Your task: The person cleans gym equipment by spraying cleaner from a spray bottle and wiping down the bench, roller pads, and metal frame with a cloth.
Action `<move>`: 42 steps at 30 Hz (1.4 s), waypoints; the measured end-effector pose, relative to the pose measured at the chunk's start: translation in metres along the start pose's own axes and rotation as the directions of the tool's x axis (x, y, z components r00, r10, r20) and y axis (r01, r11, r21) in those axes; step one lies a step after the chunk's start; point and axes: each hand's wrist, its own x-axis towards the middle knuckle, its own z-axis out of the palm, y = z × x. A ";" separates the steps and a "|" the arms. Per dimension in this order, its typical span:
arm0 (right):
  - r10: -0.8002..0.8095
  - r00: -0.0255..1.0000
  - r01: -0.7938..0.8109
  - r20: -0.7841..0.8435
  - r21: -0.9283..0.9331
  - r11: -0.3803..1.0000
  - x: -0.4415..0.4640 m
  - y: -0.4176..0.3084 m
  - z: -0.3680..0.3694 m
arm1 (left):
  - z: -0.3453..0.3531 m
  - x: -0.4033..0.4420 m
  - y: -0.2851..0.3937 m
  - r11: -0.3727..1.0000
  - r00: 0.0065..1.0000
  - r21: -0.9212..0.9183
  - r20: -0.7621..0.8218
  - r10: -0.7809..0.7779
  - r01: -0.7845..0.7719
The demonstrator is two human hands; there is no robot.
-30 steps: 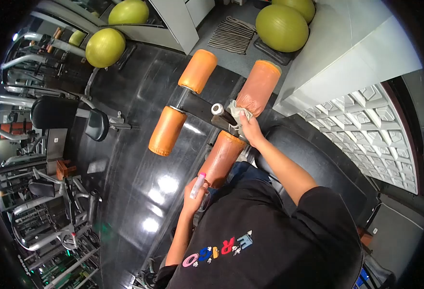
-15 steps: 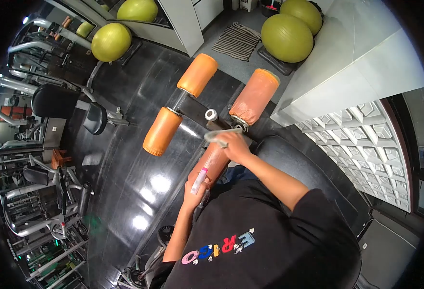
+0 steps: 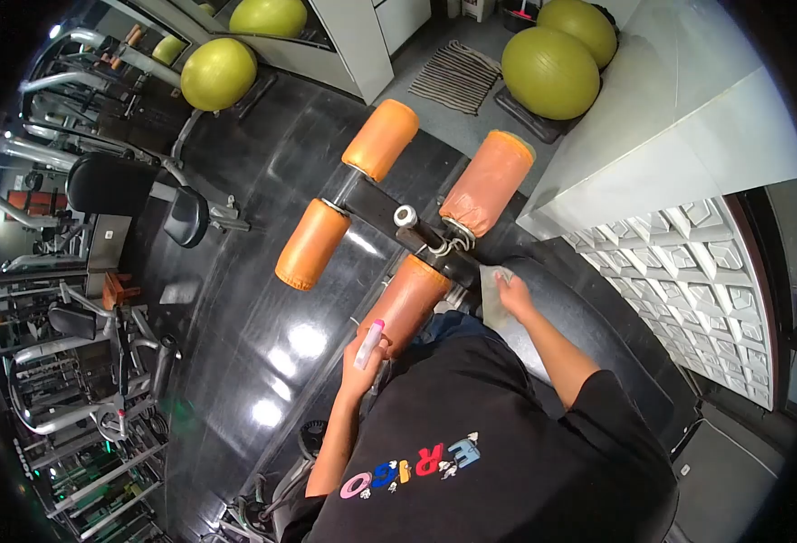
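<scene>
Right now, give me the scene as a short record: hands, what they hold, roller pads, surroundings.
left hand: gripping a clear bottle with a pink top, by the near reddish-brown roller pad
right hand: holding a pale cloth over the black padded bench
cloth-bench contact: cannot tell
far reddish-brown roller pad: no hand on it
orange roller pads: two, and
background: yellow-green exercise balls, striped mat

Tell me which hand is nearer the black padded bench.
Right: the right hand is over the black padded bench; the left hand is farther off, by the nearer brown roller.
</scene>
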 end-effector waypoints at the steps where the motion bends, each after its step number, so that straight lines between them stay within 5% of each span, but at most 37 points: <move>1: 0.028 0.999 -0.031 0.036 0.080 0.996 -0.004 -0.019 -0.015 | -0.001 0.001 -0.003 1.000 0.998 -0.015 0.056 -0.020 0.020; 2: 0.050 0.997 -0.060 0.067 0.159 0.985 -0.004 -0.039 -0.027 | 0.000 0.005 -0.004 0.999 0.993 -0.029 0.112 -0.031 0.035; 4: -0.180 0.971 0.223 -0.154 0.336 0.915 0.000 -0.083 -0.027 | 0.005 0.016 -0.004 0.999 0.990 0.019 0.137 -0.040 0.038; 5: -0.189 0.973 0.228 -0.134 0.405 0.885 0.010 -0.099 -0.021 | 0.008 0.020 -0.004 0.997 0.987 0.068 0.153 -0.057 0.047; 6: -0.310 0.924 0.375 -0.224 0.374 0.848 0.019 -0.113 -0.014 | 0.012 0.024 -0.002 0.996 0.985 0.072 0.160 -0.059 0.048; 9: -0.381 0.890 0.427 -0.251 0.162 0.890 0.036 -0.150 0.010 | 0.024 0.038 0.013 0.998 0.982 0.039 0.183 0.042 -0.050; 13: -0.136 0.991 0.133 0.013 0.139 0.981 0.047 -0.113 0.030 | 0.026 0.031 0.048 0.999 0.997 -0.050 0.076 0.011 -0.007; 15: -0.238 0.969 0.218 0.066 0.220 0.951 0.042 -0.093 0.017 | 0.020 0.028 0.051 0.997 0.999 -0.078 0.050 0.006 -0.002; 18: -0.169 0.933 0.209 0.316 -0.096 0.973 0.022 -0.081 -0.017 | 0.006 0.013 0.036 0.991 0.999 -0.135 -0.044 -0.026 0.020; 27: -0.197 0.930 0.010 0.310 0.515 0.857 -0.011 -0.144 -0.042 | -0.025 -0.008 0.002 0.983 0.980 -0.146 -0.148 -0.133 0.112; 37: -0.232 0.887 -0.013 0.398 0.525 0.851 -0.050 -0.203 0.010 | -0.105 0.010 -0.018 0.986 0.980 -0.139 -0.167 -0.113 0.090; 42: -0.222 0.840 0.024 0.495 0.375 0.927 -0.087 -0.250 0.080 | -0.174 0.010 -0.034 0.987 0.986 -0.129 -0.129 -0.108 0.091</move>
